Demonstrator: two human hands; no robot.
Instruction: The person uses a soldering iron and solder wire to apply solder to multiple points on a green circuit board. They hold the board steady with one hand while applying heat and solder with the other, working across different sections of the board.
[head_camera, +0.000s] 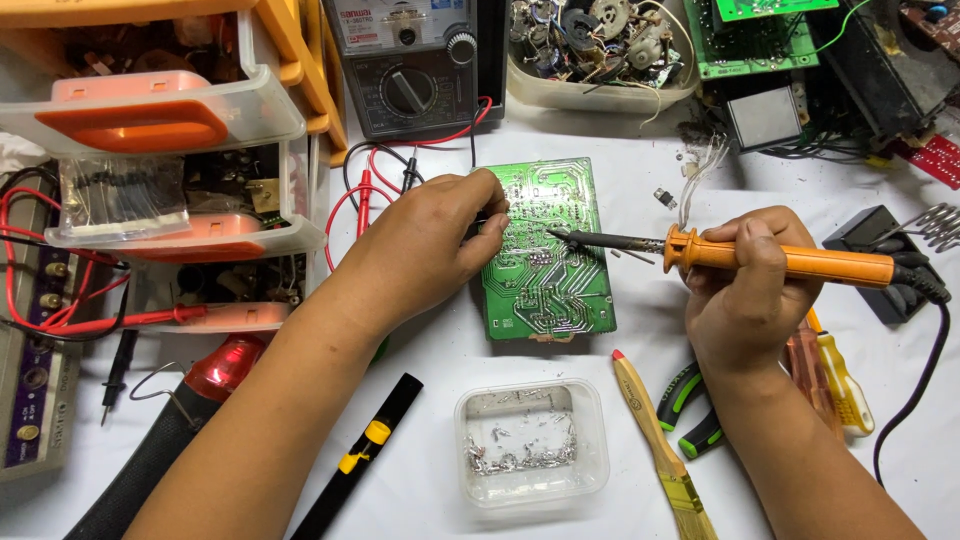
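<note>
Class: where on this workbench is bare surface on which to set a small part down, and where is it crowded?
Bare white: between circuit board and clear tub, and right of the board's top, beneath the parts tray. Crowded: drawers left; pliers and screwdrivers near right hand.

A green circuit board (548, 255) lies flat, silver solder traces up, near the middle of the white worktop (440, 360). An orange-handled soldering iron (745, 255) slants nearly level, its dark tip touching the board's centre.
</note>
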